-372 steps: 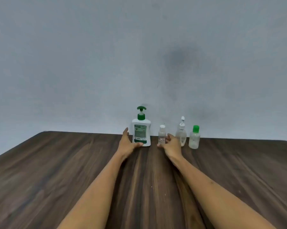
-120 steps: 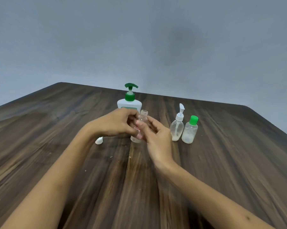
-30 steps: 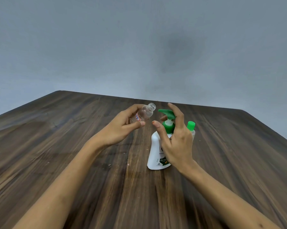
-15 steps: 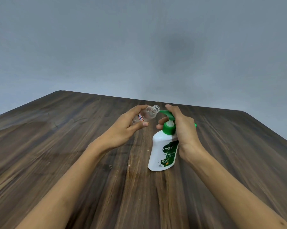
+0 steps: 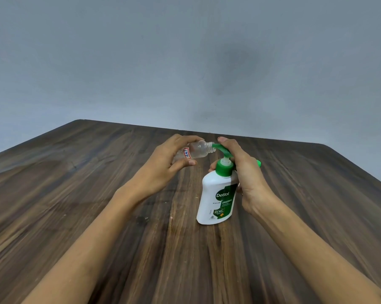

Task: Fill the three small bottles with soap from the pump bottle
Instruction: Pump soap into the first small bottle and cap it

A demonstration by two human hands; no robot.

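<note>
Closer now than half a second back: small clear bottle [image 5: 195, 152] has been brought in so its open neck meets the tip of the green spout [image 5: 220, 149]. Before, a gap showed between mouth and nozzle; that gap is gone.

Left hand [image 5: 169, 163] pinches the small bottle between thumb below and fingers above, bottle lying nearly horizontal, mouth toward the right of the frame. Red-bordered label faces the viewer. No soap visible inside; looks empty.

Right hand [image 5: 240, 170] is wrapped over the pump head of the white Dettol pump bottle [image 5: 217, 198], index finger along the top of the spout, thumb tucked at the green collar. Pump bottle stands on the tabletop [image 5: 97, 194], centre right, leaning slightly left.

A sliver of green cap [image 5: 259, 163] peeks out behind the right hand, likely one of the other small bottles; the rest is hidden.

Judgement: alignment looks done, first press is due. With the bottle held this flat, soap could run back out of the neck or miss the narrow mouth. All three bottles likely remain to be filled.
</note>
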